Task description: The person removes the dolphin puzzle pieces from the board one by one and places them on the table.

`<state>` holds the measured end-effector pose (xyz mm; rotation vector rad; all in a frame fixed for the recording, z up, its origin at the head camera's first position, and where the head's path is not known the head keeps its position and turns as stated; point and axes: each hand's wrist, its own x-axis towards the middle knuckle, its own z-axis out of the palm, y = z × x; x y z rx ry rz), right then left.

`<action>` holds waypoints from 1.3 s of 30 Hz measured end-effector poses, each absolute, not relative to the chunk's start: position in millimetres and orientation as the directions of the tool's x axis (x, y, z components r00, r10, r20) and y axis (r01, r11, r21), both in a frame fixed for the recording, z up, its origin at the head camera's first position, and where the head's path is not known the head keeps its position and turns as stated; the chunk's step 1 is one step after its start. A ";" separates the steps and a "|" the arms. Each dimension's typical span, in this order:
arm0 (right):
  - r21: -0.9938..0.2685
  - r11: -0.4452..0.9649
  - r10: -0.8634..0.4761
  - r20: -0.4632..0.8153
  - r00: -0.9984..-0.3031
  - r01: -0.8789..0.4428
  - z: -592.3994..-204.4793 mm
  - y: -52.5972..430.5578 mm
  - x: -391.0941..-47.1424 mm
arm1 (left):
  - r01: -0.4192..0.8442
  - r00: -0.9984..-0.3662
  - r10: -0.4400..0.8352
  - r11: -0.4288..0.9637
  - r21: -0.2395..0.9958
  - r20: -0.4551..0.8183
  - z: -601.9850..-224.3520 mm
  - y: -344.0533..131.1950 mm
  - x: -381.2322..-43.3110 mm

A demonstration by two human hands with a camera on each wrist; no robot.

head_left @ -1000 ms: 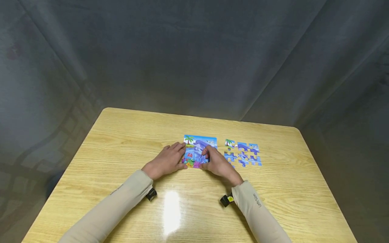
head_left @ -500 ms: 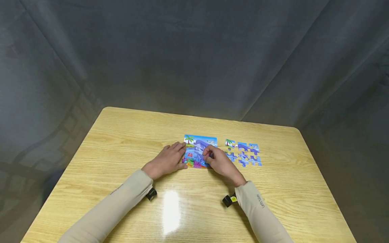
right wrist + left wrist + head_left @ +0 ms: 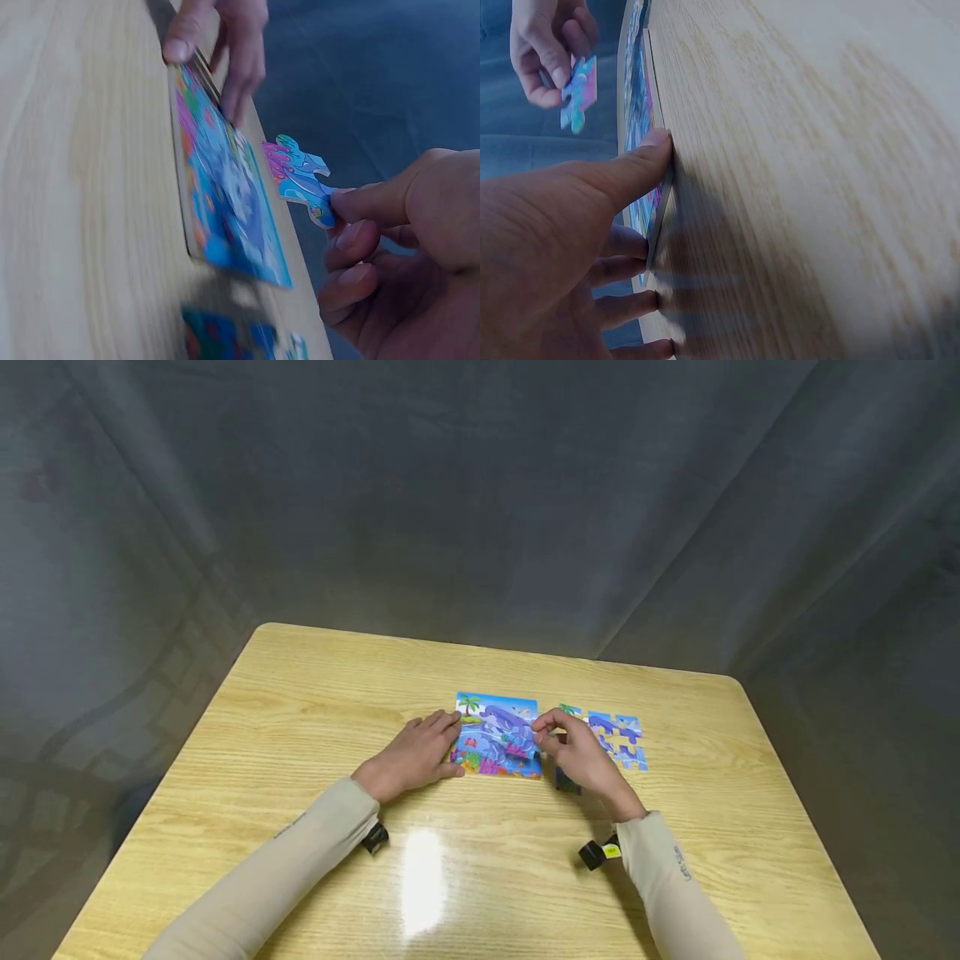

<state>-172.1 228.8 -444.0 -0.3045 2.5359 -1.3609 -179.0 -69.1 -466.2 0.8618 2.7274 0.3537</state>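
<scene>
My right hand (image 3: 588, 764) pinches a jigsaw piece (image 3: 300, 176) between thumb and fingertips, lifted above the right part of a flat picture puzzle (image 3: 498, 710). The piece shows pink coral and blue water. In the left wrist view, the same piece (image 3: 581, 94) hangs from the fingers, raised off the puzzle. The puzzle carries a dolphin, a palm tree and sea plants. My left hand (image 3: 411, 757) rests at its left edge, thumb at the near corner and fingers extended along the side.
Several loose jigsaw pieces (image 3: 628, 727) lie in a loose group right of the puzzle, partly hidden by my right hand. One dark piece (image 3: 567, 782) lies nearer me. Everything sits on a wooden table (image 3: 337, 685), with a grey curtain (image 3: 480, 510) behind.
My right hand was low over the puzzle's lower right, then rose and moved right with a jigsaw piece in its fingertips. My left hand has stayed in place.
</scene>
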 end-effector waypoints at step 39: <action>-0.800 0.600 -0.260 -0.172 -0.950 -0.019 -430.2 334.3 -141.2 | 0.509 -0.797 0.575 0.805 0.305 -0.184 -467.6 -68.9 -177.9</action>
